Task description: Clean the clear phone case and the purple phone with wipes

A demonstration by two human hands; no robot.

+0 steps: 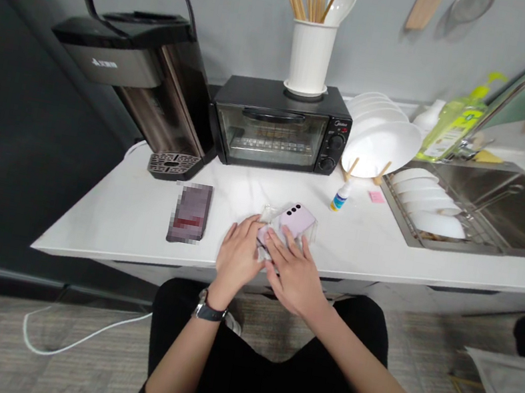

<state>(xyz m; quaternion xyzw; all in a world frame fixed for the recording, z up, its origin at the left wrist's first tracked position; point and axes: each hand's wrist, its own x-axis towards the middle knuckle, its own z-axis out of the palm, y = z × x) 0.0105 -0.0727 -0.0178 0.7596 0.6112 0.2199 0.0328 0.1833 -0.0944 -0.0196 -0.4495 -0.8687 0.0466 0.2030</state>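
A pale lilac phone (pixel 300 219) lies back side up near the counter's front edge, its three camera lenses at the upper left. Thin, see-through crinkled material, perhaps plastic film or tissue (pixel 268 213), shows around and beneath it. My left hand (pixel 238 252) grips the phone's lower left end, index finger and thumb on either side. Across the phone's lower part rests my right hand (pixel 297 272), its fingers stretched out and slightly spread. The hands cover much of the phone's lower half. Behind it to the right stands a small white bottle (pixel 340 197) with a blue and yellow label.
A dark, pixelated flat item (pixel 190 213) lies left of my hands. At the back stand a water dispenser (pixel 159 90), a toaster oven (pixel 273 134) bearing a utensil cup (pixel 310 56), and racked plates (pixel 383 147). The sink (pixel 486 195) is at right, near a pink note (pixel 377 197).
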